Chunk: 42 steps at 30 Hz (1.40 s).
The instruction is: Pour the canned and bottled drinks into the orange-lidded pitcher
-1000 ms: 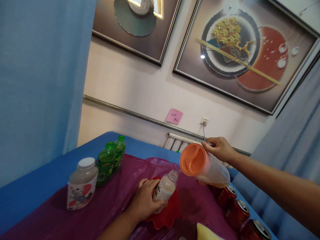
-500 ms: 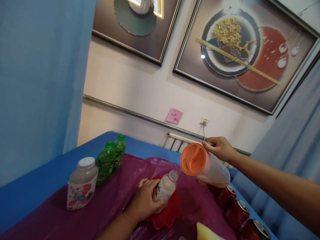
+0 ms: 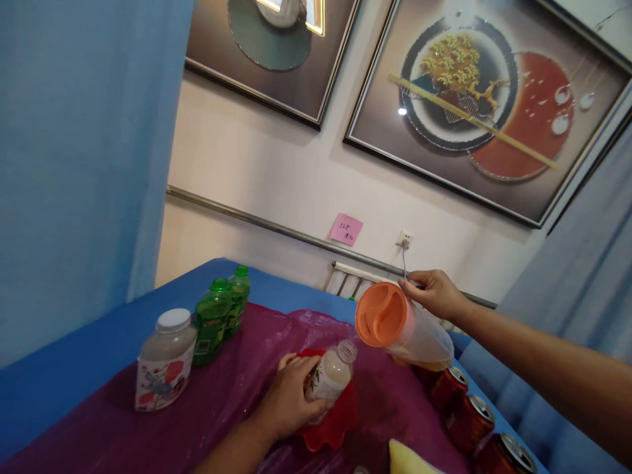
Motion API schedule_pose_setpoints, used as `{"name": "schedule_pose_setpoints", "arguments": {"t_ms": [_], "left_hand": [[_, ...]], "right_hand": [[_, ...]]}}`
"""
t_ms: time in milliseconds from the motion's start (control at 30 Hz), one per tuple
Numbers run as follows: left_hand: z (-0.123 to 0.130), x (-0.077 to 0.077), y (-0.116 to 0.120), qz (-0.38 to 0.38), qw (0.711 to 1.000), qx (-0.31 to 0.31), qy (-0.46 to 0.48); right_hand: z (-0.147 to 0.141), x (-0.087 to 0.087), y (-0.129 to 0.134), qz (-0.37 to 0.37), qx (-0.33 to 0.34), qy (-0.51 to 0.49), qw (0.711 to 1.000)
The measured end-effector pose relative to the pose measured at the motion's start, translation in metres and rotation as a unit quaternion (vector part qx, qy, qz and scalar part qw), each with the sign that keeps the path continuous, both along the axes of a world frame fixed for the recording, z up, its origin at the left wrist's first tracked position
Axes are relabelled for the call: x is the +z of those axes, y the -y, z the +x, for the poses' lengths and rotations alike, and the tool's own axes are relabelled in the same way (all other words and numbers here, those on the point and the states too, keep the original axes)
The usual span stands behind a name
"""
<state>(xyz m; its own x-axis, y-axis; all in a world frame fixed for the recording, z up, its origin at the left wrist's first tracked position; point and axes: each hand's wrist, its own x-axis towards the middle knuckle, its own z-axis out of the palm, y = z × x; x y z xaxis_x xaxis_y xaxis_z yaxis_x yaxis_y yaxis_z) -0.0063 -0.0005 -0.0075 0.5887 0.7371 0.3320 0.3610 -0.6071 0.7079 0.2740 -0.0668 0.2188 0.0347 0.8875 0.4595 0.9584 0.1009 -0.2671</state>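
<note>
My left hand (image 3: pixel 291 398) is wrapped round a small clear bottle (image 3: pixel 333 374) with a printed label and no cap. It tilts to the right over a red scalloped bowl (image 3: pixel 336 421). My right hand (image 3: pixel 434 293) grips the handle of a translucent pitcher (image 3: pixel 422 339), which lies nearly on its side. Its orange lid (image 3: pixel 381 315) faces left, close above the bottle's mouth. Some brownish liquid shows low inside the pitcher. I cannot clearly make out a stream between the two.
A white-capped jar (image 3: pixel 165 362) and two green bottles (image 3: pixel 213 319) stand left on purple plastic sheeting (image 3: pixel 227 408). Several red cans (image 3: pixel 469 421) line the right edge. Something yellow (image 3: pixel 409 457) lies in front. Blue curtains (image 3: pixel 83 164) hang at both sides.
My left hand and the bottle have shifted slightly right and down. The pitcher in my right hand has stayed almost in place. The whole view has moved a little.
</note>
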Motion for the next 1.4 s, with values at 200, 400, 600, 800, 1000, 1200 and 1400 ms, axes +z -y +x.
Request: {"name": "schedule_pose_setpoints", "arguments": {"t_ms": [200,400,600,800,1000,1200,1400], "left_hand": [[-0.0001,0.0003,0.0007,0.012,1.0,0.015,0.002],[-0.0007,0.0007,0.0014,0.015,1.0,0.014,0.004],[-0.0005,-0.0001,0.0006,0.014,1.0,0.01,0.014],[-0.0004,-0.0011,0.0001,0.01,1.0,0.009,0.01],[-0.0007,-0.0007,0.0006,0.015,1.0,0.014,0.008],[0.0001,-0.0005,-0.0001,0.022,1.0,0.008,0.016],[-0.0007,0.0026,0.0013,0.01,1.0,0.005,0.009]], "right_hand": [[-0.0043,0.0015,0.0008,0.003,-0.002,0.003,1.0],[-0.0064,0.0004,0.0013,0.005,0.005,0.003,1.0],[-0.0048,0.0008,0.0014,0.005,0.01,0.003,1.0],[-0.0047,0.0022,0.0021,-0.003,0.005,0.005,1.0],[-0.0042,0.001,0.002,-0.001,0.005,0.004,1.0],[-0.004,0.001,0.0025,0.004,0.009,0.011,1.0],[-0.002,0.001,0.0025,0.006,0.015,0.011,1.0]]}}
